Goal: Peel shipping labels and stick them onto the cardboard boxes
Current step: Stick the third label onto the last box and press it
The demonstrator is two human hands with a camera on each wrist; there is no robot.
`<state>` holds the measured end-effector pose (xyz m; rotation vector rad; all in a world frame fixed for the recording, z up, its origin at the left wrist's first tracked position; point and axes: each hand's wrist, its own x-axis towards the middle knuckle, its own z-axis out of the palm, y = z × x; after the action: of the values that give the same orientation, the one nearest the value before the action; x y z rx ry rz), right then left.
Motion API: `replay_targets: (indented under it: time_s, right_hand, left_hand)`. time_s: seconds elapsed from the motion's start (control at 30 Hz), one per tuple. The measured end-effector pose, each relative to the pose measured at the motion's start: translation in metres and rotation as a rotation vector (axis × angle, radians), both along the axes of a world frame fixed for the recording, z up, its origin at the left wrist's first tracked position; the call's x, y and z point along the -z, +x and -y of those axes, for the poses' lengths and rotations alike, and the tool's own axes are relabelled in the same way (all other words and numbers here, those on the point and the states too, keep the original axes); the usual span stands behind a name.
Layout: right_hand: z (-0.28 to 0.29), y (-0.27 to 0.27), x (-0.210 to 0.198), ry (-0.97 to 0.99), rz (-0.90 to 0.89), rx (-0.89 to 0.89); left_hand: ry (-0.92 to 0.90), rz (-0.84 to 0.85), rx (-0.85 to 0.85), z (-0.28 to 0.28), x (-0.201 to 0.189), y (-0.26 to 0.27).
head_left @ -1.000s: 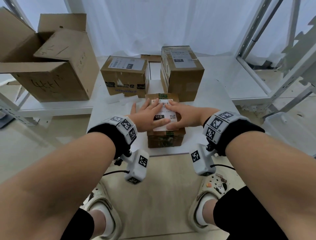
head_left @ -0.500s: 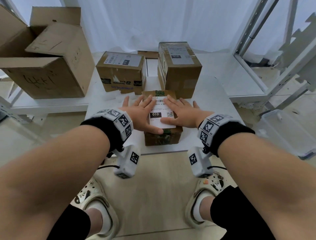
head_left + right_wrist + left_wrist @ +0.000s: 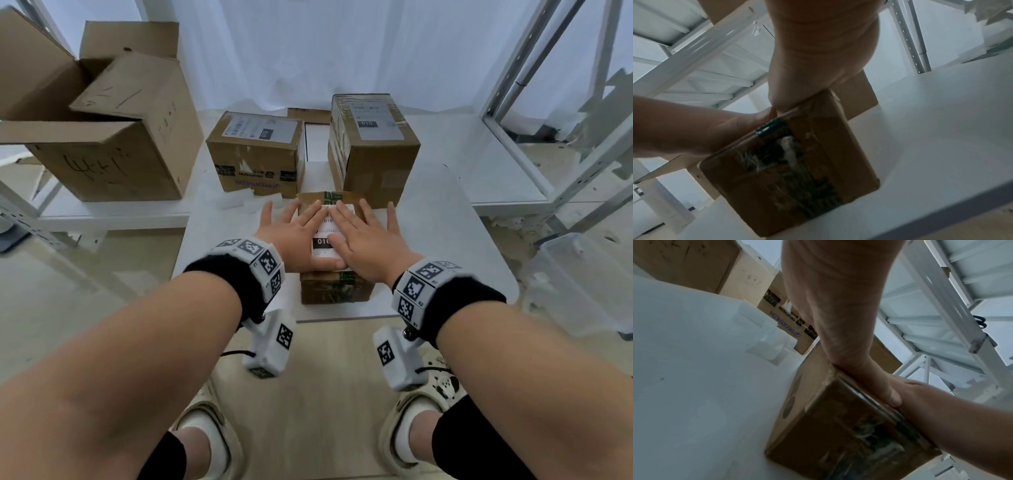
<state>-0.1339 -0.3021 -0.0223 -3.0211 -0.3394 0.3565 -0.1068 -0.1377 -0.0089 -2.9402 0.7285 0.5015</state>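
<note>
A small cardboard box (image 3: 335,289) stands near the front edge of the white table (image 3: 455,240). A white shipping label (image 3: 323,236) marked 010 lies on its top. Both my hands lie flat on the box top with fingers straight. My left hand (image 3: 294,233) covers the label's left side, and my right hand (image 3: 366,236) covers its right side. In the left wrist view my left palm (image 3: 838,321) presses the top edge of the box (image 3: 849,426). The right wrist view has my right palm (image 3: 818,56) on the same box (image 3: 797,170).
Two labelled cardboard boxes (image 3: 257,150) (image 3: 373,144) stand behind the small one. A large open carton (image 3: 102,120) sits on the left shelf. Peeled label backings (image 3: 239,202) lie on the table. A metal rack (image 3: 548,102) and a clear plastic bin (image 3: 582,284) are to the right.
Both hands have slid forward along the label towards the box's far edge, fingers now straighter and pointing away from me. The box has stayed in place.
</note>
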Motion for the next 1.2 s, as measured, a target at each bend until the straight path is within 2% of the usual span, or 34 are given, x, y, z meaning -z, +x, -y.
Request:
replay_targets:
  time_s: [0.1, 0.17, 0.27, 0.37, 0.43, 0.5, 0.57, 0.63, 0.77, 1.07, 1.13, 1.2]
  right_hand:
    - [-0.003, -0.001, -0.001, -0.078, 0.004, 0.055]
    - [-0.004, -0.002, -0.002, -0.078, -0.021, 0.107]
    - [-0.006, -0.002, -0.007, -0.075, -0.032, 0.125]
    - [-0.013, -0.001, -0.015, -0.136, 0.196, 0.061]
    - [-0.026, -0.003, -0.014, -0.101, 0.316, 0.004]
    - [-0.036, -0.003, -0.008, 0.001, 0.261, -0.008]
    - [-0.033, 0.000, -0.004, 0.052, 0.104, 0.015]
    - [-0.023, 0.004, -0.004, 0.003, 0.008, -0.011]
    - [-0.010, 0.007, -0.008, -0.137, -0.051, -0.120]
    - [-0.002, -0.016, -0.020, -0.142, -0.156, -0.349]
    - [-0.002, -0.020, -0.026, -0.079, -0.179, -0.358]
    - [0.000, -0.023, -0.031, 0.177, -0.134, -0.265]
  left_hand:
    - [0.010, -0.007, -0.060, -0.002, 0.001, -0.001]
    - [-0.046, -0.018, -0.126, -0.001, 0.003, -0.003]
    - [-0.304, 0.008, -0.218, -0.007, 0.003, -0.004]
    - [-0.548, 0.043, -0.346, -0.023, 0.007, -0.002]
    - [-0.661, -0.026, -0.383, -0.030, 0.013, -0.003]
    - [-0.753, -0.094, -0.393, -0.029, 0.013, -0.004]
    - [-0.753, -0.122, -0.415, -0.025, 0.012, -0.003]
    - [-0.753, -0.137, -0.442, -0.023, 0.010, -0.001]
    - [-0.776, -0.166, -0.493, -0.022, 0.010, -0.002]
    - [-0.694, -0.117, -0.485, -0.018, 0.008, -0.001]
    - [-0.679, -0.121, -0.487, -0.017, 0.006, -0.001]
    - [-0.639, -0.097, -0.464, -0.016, 0.004, 0.000]
